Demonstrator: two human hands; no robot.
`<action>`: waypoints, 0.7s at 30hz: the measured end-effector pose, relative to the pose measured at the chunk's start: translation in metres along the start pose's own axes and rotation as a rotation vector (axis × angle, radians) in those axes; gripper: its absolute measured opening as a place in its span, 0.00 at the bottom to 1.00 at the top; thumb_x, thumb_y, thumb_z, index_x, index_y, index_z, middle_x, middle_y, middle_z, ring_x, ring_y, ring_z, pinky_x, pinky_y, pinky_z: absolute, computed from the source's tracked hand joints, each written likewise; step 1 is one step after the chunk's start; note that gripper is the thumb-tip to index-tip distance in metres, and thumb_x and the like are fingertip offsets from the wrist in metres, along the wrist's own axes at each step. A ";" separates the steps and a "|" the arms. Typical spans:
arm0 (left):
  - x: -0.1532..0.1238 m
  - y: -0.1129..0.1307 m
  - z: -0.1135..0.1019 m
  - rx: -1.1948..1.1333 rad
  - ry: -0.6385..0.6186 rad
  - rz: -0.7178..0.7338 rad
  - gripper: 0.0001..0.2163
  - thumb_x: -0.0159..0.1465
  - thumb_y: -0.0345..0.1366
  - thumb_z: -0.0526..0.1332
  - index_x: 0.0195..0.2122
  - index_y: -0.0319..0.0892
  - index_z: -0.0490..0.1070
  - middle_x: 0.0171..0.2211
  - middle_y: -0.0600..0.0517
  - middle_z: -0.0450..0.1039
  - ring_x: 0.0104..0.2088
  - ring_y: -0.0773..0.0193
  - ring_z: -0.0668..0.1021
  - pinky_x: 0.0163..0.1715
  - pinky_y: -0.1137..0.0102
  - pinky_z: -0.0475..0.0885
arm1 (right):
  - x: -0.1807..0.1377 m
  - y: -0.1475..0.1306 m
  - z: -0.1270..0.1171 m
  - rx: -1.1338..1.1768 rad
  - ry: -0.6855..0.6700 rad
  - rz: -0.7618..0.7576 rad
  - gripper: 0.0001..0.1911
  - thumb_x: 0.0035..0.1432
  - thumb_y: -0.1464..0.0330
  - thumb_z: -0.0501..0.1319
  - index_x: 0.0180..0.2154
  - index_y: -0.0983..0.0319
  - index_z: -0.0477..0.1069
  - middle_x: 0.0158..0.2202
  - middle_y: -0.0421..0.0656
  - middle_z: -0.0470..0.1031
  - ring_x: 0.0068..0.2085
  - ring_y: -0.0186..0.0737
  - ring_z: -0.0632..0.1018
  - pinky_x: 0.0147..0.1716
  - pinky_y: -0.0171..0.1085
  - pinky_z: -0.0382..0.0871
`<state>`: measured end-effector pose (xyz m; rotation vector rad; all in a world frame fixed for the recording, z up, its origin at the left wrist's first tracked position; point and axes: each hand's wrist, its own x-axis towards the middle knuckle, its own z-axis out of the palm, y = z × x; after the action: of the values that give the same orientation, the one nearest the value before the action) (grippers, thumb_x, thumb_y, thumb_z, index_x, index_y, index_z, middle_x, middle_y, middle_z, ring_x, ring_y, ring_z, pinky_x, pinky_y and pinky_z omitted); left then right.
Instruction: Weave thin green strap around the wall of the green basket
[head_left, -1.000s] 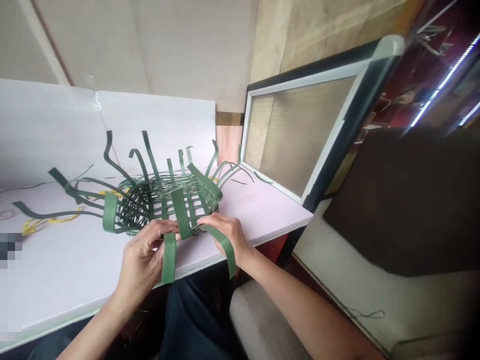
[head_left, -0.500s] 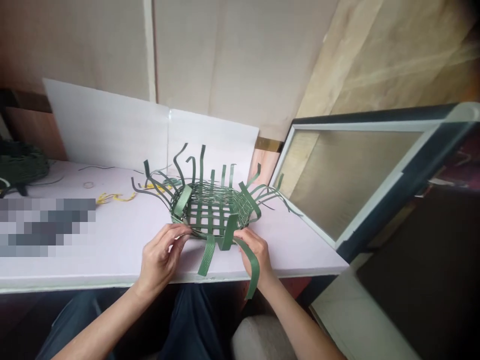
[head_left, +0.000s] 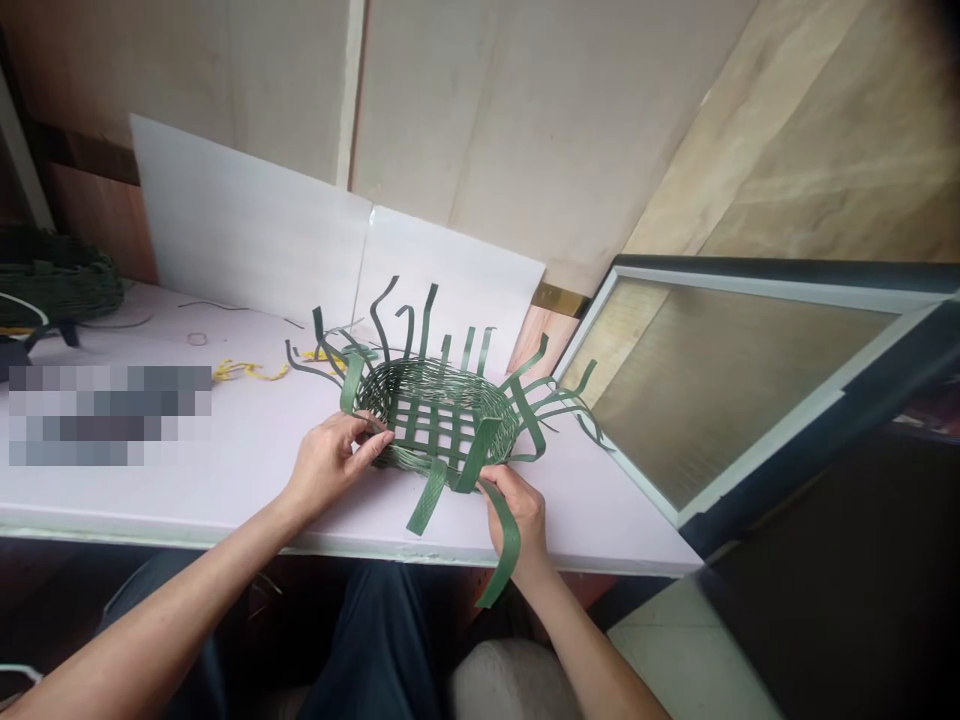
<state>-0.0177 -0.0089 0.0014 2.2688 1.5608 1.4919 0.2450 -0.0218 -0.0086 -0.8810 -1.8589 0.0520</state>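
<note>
A green woven basket (head_left: 450, 385) rests on the white table, its base an open lattice and its wall closely woven. Loose green straps (head_left: 429, 498) stick up and out all round its rim. My left hand (head_left: 337, 455) pinches the near-left part of the rim, thumb and fingers closed on it. At the near-right side, my right hand (head_left: 517, 505) is closed on the rim beside a long strap (head_left: 506, 550) that curls down over the table's front edge. Its fingertips are partly hidden by the straps.
White boards (head_left: 247, 225) lean against the wall behind. A framed screen panel (head_left: 720, 370) stands at the right. Yellow cord (head_left: 251, 370) and a small ring (head_left: 196, 339) lie left of the basket. Another dark green woven piece (head_left: 60, 285) sits at the far left. A blurred patch hides part of the table.
The view has swung and tilted, so everything sits differently in it. My left thumb now reaches over the rim towards the basket's inside. My right hand keeps its place at the near-right rim.
</note>
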 end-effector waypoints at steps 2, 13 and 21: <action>-0.002 0.000 0.002 -0.003 0.020 -0.048 0.15 0.67 0.47 0.56 0.33 0.42 0.75 0.35 0.50 0.79 0.32 0.64 0.77 0.32 0.71 0.68 | 0.002 0.000 0.001 0.011 -0.010 0.021 0.10 0.63 0.71 0.53 0.31 0.59 0.70 0.26 0.39 0.71 0.28 0.36 0.73 0.29 0.33 0.66; -0.024 0.046 0.009 0.047 0.155 0.336 0.09 0.68 0.34 0.57 0.47 0.43 0.70 0.45 0.46 0.76 0.47 0.60 0.76 0.45 0.68 0.71 | 0.001 -0.002 -0.002 0.085 -0.087 0.135 0.09 0.62 0.69 0.54 0.32 0.59 0.71 0.26 0.38 0.71 0.27 0.36 0.72 0.26 0.33 0.64; 0.001 0.037 0.014 -0.029 -0.078 0.262 0.09 0.68 0.35 0.55 0.32 0.42 0.71 0.28 0.54 0.75 0.29 0.67 0.77 0.29 0.74 0.67 | 0.002 -0.001 0.004 -0.014 -0.045 -0.008 0.10 0.65 0.72 0.53 0.33 0.59 0.70 0.27 0.40 0.72 0.29 0.35 0.74 0.30 0.33 0.65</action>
<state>0.0183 -0.0204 0.0124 2.5619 1.2539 1.4432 0.2404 -0.0198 -0.0083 -0.8885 -1.9072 0.0542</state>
